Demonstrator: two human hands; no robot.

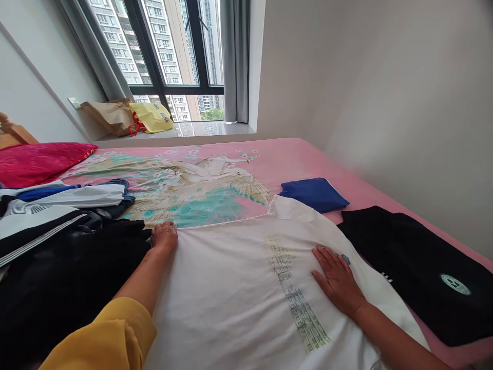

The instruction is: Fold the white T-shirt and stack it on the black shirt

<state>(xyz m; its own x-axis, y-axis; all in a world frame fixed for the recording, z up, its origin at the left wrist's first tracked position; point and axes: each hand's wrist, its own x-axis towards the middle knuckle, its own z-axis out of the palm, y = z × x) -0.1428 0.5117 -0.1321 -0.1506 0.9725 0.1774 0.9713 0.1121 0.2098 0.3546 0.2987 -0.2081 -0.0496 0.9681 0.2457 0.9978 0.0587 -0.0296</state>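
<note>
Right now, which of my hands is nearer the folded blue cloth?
Your right hand: it lies on the white shirt, this side of the blue cloth. Your left hand is farther off, beside the black clothes.

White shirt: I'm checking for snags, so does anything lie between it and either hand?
Nothing visible does. The right hand lies spread on the front of the white shirt, and the left hand is at its edge. The black clothes come close to the left hand, but on the side away from the shirt.
</note>
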